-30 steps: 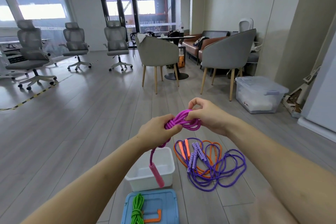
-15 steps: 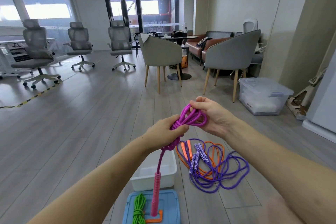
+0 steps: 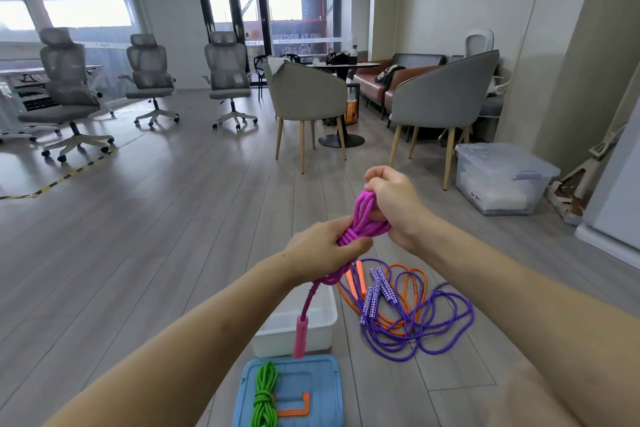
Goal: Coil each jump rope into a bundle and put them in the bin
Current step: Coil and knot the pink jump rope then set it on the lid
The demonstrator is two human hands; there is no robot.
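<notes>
Both arms reach forward. The left hand [image 3: 320,246] and right hand [image 3: 394,203] each grip the magenta jump rope [image 3: 363,218]. Its pink handle [image 3: 300,336] dangles at 6 o'clock, over the white bin [image 3: 325,322] on the floor.

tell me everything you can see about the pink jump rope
The pink jump rope is a braided magenta cord, mostly gathered into a bundle of loops with turns wrapped round its middle. The left hand grips the wrapped part; the right hand holds the loops' upper end. A loose tail hangs down from the left hand, ending in a lighter pink textured handle that dangles in front of the white bin.
</notes>
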